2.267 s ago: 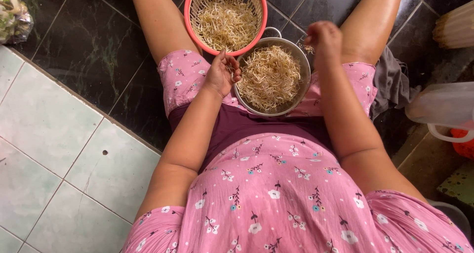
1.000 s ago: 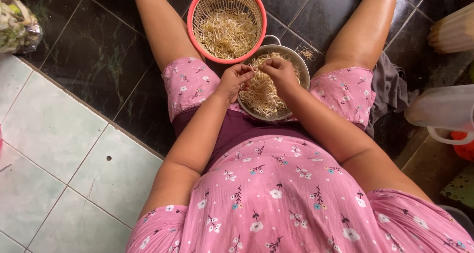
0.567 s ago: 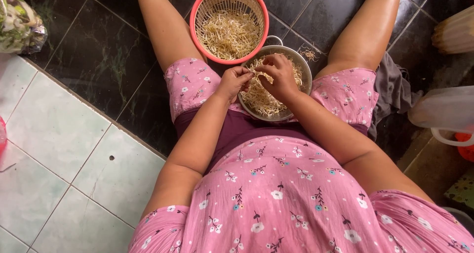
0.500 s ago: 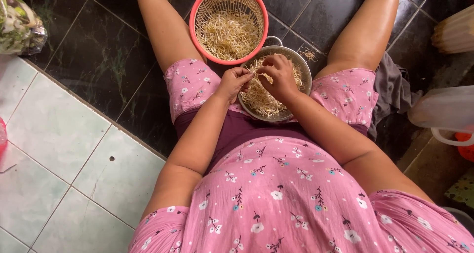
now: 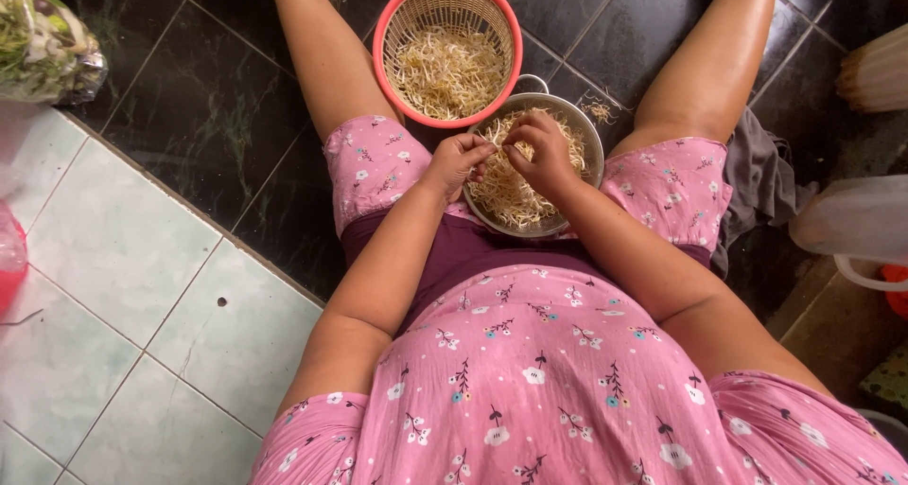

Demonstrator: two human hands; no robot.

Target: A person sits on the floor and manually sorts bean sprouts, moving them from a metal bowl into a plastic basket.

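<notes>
Sprout crosswise, pinched between left hand and right hand

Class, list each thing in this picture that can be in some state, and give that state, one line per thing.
Metal bowl: partly filled with bean sprouts, between the thighs.
Red basket: upright on the dark floor, holding sprouts.
Left hand: over the bowl, fingers pinched on a sprout.
Right hand: over the bowl, pinching the same sprout.
Plastic bag of greens: lying on the floor.
</notes>
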